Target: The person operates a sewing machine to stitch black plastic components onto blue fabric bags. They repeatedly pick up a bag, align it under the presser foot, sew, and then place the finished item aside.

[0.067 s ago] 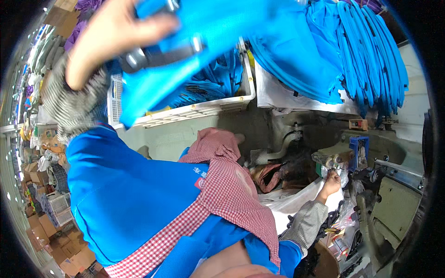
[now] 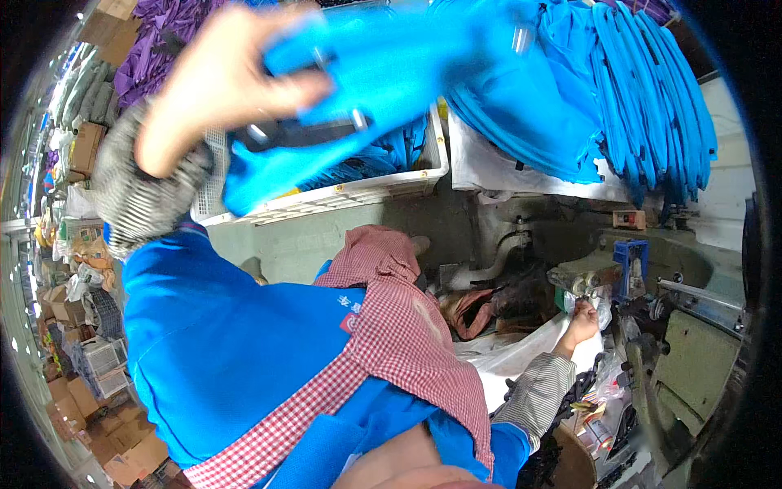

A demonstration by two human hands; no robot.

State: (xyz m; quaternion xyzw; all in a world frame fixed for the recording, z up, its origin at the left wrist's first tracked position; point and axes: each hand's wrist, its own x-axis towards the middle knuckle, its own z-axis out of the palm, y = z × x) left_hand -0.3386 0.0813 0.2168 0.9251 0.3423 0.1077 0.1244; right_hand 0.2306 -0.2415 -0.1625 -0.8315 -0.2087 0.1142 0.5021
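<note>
Edges and room first. White crate (image 2: 346,194) ahead and left: its near edge slants, right corner the nearer to a white cover (image 2: 472,159). Narrow gap between that corner and the cover. Below the near edge, a strip of pale grey-green surface (image 2: 309,232) runs down toward my checked apron (image 2: 407,342). Blue folded pieces (image 2: 652,106) crowd the far right of the cover and overhang its near edge. Purple cloth (image 2: 151,61) just left of my left hand (image 2: 208,81); tight on that side.

Left grip: up over the crate's left part, thumb and fingers standing apart, a blue cloth (image 2: 391,65) in the gap and touching. Hand blurred, fingertips lost; cannot tell whether it pinches the cloth. Cloth stretches from above the crate's left edge past its right edge, toward the folded pieces. Dark band (image 2: 301,134) with shiny ends lies just below the thumb. More blue cloth inside the crate.

Right grip: right hand (image 2: 582,322) low, fingers curled, at the front end of a metal machine (image 2: 582,277), clear plastic beside it. What the curl contains is hidden; cannot tell. Small blue frame (image 2: 631,269) near, to the right.
</note>
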